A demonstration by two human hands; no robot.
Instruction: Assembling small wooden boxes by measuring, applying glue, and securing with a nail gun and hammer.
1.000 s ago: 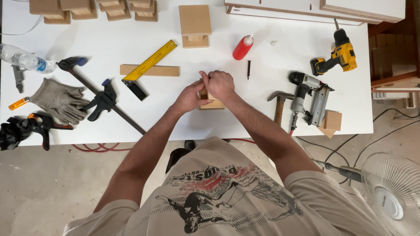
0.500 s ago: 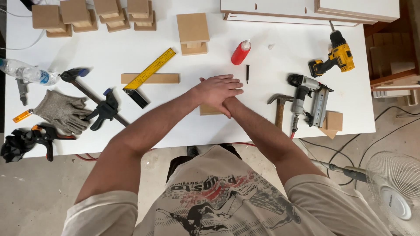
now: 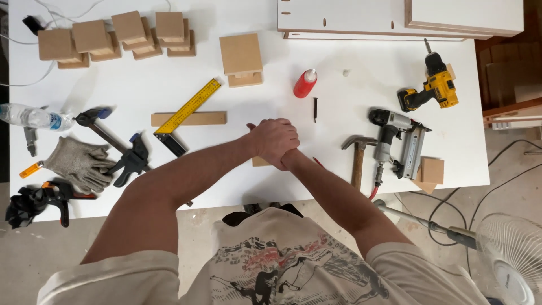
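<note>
The left hand (image 3: 275,140) lies clenched over the right hand (image 3: 291,160), whose grip is hidden beneath it, so I cannot tell what the right fingers do. Both press on a small wooden block (image 3: 260,162), of which only a pale corner shows at the left hand's lower edge, flat on the white tabletop (image 3: 339,45) near its front edge. A second ago the two hands were raised, working the block between the fingertips; half a second ago they had come down on it, and now they are stacked tighter, arms straighter, which reads as weight bearing down on the piece. Around them nothing has shifted: the yellow square (image 3: 186,110) across the wooden strip (image 3: 195,118) to the left, the red glue bottle (image 3: 305,83) beyond, the hammer (image 3: 358,158) and nail gun (image 3: 398,144) to the right.
</note>
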